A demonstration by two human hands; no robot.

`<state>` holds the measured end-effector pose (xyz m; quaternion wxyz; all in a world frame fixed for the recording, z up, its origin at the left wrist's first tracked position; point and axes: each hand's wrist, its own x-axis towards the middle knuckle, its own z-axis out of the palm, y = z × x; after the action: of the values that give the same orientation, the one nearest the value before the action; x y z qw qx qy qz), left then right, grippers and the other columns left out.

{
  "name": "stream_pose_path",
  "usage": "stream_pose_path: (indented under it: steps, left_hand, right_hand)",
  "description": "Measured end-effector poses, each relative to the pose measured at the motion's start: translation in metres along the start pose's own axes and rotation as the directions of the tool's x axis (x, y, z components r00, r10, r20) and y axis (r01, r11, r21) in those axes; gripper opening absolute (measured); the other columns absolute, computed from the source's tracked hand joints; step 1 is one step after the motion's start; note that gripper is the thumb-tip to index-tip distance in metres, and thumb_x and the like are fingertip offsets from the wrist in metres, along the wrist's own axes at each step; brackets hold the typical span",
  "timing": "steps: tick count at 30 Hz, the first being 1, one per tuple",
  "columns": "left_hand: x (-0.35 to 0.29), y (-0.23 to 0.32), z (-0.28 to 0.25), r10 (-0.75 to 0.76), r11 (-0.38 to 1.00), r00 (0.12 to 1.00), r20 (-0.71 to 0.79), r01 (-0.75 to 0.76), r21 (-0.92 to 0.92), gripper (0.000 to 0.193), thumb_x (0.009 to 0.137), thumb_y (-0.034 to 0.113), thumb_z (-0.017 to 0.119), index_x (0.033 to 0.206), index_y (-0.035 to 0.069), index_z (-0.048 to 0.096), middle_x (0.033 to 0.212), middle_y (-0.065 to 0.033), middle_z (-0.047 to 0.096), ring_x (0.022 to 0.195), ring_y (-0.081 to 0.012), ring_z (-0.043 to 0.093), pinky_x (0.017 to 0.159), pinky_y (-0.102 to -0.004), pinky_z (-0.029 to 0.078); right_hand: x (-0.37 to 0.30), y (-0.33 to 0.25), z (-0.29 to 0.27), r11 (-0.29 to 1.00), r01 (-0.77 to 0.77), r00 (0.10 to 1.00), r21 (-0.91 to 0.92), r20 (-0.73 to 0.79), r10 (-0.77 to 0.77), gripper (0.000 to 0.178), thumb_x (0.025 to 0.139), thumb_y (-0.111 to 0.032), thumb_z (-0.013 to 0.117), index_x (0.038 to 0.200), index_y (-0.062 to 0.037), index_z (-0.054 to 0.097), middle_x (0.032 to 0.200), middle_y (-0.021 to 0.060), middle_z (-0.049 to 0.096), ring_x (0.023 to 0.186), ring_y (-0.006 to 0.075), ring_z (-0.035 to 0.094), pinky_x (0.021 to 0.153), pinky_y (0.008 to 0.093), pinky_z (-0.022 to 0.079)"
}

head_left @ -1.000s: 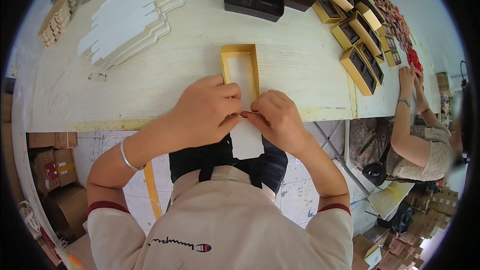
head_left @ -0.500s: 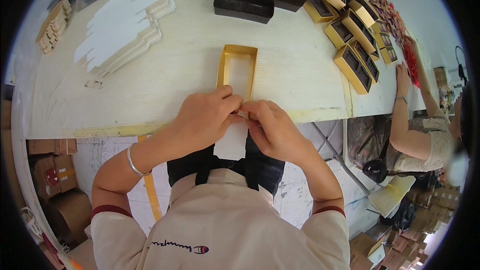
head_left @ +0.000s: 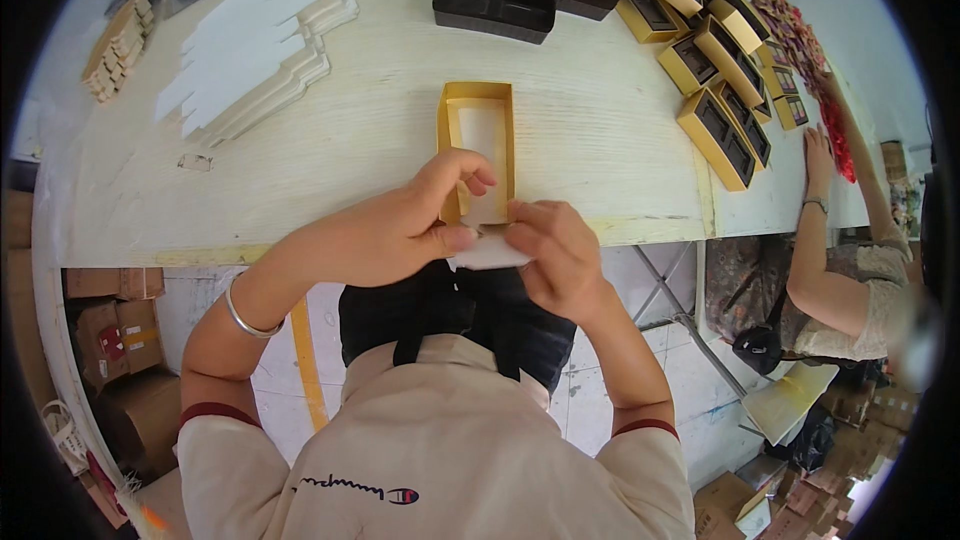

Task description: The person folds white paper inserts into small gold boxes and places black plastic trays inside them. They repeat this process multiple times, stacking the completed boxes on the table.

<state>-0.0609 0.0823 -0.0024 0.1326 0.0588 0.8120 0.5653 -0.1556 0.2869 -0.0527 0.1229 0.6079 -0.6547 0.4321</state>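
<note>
A rectangular cardboard box (head_left: 478, 90), gold on its walls with a pale bottom, lies at the table's near edge in front of me. Its near end has a white flap (head_left: 490, 256) that sticks out toward me, partly folded up. My left hand (head_left: 415, 215) is at the near left corner, thumb pressed on the flap and forefinger bent over the inside of the box. My right hand (head_left: 560, 245) pinches the near right corner and the flap's right side. Both hands hide parts of the near end.
Stacked white flat box blanks (head_left: 240, 55) lie to the left, beside a pile of small cardboard pieces (head_left: 118, 45). Dark plastic trays (head_left: 495, 10) stand at the back. Several gold boxes with dark inserts (head_left: 715, 140) are heaped on the right, near a co-worker's arm (head_left: 815, 180).
The white flap, which hung down toward my lap, is now folded up toward the box's near end. My left fingers have opened out from the pinch and reach over the box wall.
</note>
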Motion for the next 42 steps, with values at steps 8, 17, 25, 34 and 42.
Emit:
stream_pose_path:
  steps: [8, 17, 25, 34, 42]
  left_hand:
    - [0.001, -0.016, 0.015, 0.204, 0.927, 0.940, -0.272, -0.096, 0.364, 0.028, 0.092, -0.004, 0.046, 0.118, 0.005, 0.039, 0.105, -0.0106, 0.061, 0.080, -0.0142, 0.057, 0.070, -0.0249, 0.048]
    - [0.005, -0.019, 0.023, 0.308, 0.950, 0.843, -0.440, -0.248, 0.189, 0.030, 0.088, -0.001, 0.057, 0.116, 0.003, 0.045, 0.105, -0.0148, 0.058, 0.086, -0.0240, 0.060, 0.074, -0.0302, 0.048]
    - [0.013, -0.015, 0.027, 0.482, 0.819, 0.764, -0.428, -0.220, 0.529, 0.015, 0.083, -0.002, 0.064, 0.097, -0.002, 0.058, 0.107, -0.0138, 0.056, 0.078, -0.0272, 0.060, 0.067, -0.0356, 0.050]
    - [0.017, -0.004, 0.003, 0.298, 0.795, 0.939, -0.173, -0.144, 0.589, 0.009, 0.077, 0.005, 0.068, 0.080, 0.000, 0.061, 0.084, -0.0130, 0.060, 0.081, -0.0316, 0.058, 0.072, -0.0393, 0.047]
    - [0.004, 0.000, 0.004, 0.428, 0.730, 0.865, -0.260, -0.161, 0.664, 0.049, 0.066, 0.022, 0.082, 0.108, 0.008, 0.060, 0.128, -0.0140, 0.053, 0.115, -0.0352, 0.049, 0.099, -0.0412, 0.041]
  right_hand:
    - [0.021, 0.002, -0.004, 0.960, -0.206, 0.977, 0.192, -0.014, 0.212, 0.019, 0.075, 0.004, 0.071, 0.089, -0.0019, 0.059, 0.080, 0.0109, 0.055, 0.065, 0.0262, 0.054, 0.056, 0.0320, 0.045]
    - [0.031, 0.003, 0.002, 0.712, -0.520, 0.812, 0.473, 0.017, 0.583, 0.018, 0.077, 0.005, 0.070, 0.089, -0.0019, 0.058, 0.091, 0.0119, 0.054, 0.067, 0.0219, 0.052, 0.057, 0.0267, 0.043]
    - [0.027, -0.007, 0.009, 0.942, -0.137, 0.990, -0.306, -0.084, 0.117, 0.025, 0.073, 0.000, 0.069, 0.097, -0.0029, 0.063, 0.100, 0.0117, 0.051, 0.069, 0.0225, 0.050, 0.058, 0.0337, 0.044]
    - [0.040, -0.005, -0.006, 0.947, -0.249, 0.892, -0.201, 0.334, 0.305, 0.019, 0.069, -0.002, 0.068, 0.088, -0.0048, 0.063, 0.083, 0.0083, 0.053, 0.073, 0.0268, 0.054, 0.065, 0.0374, 0.044]
    - [0.041, -0.003, -0.013, 0.953, -0.126, 0.953, -0.276, 0.232, 0.193, 0.016, 0.070, -0.009, 0.072, 0.081, -0.0048, 0.060, 0.075, 0.0076, 0.050, 0.073, 0.0264, 0.056, 0.063, 0.0375, 0.044]
